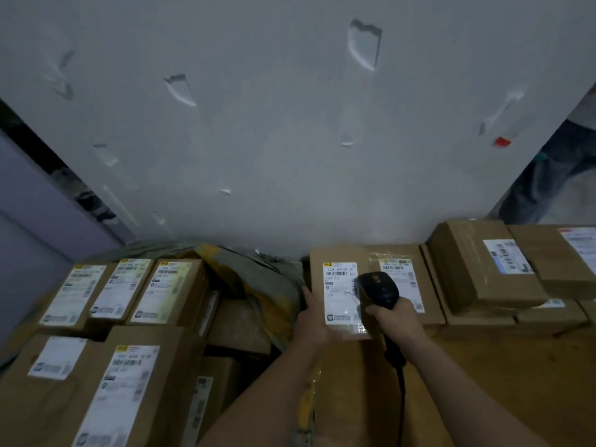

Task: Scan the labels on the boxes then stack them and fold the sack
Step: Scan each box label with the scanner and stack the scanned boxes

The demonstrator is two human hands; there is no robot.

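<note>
Head view: scanner (380, 289) in right hand (396, 318) over blurred label (338, 293) on box (338, 254).

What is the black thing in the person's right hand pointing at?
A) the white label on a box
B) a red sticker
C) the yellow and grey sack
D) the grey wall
A: the right hand grips the black scanner with its head right over the white label on the box that the left hand holds.
</note>
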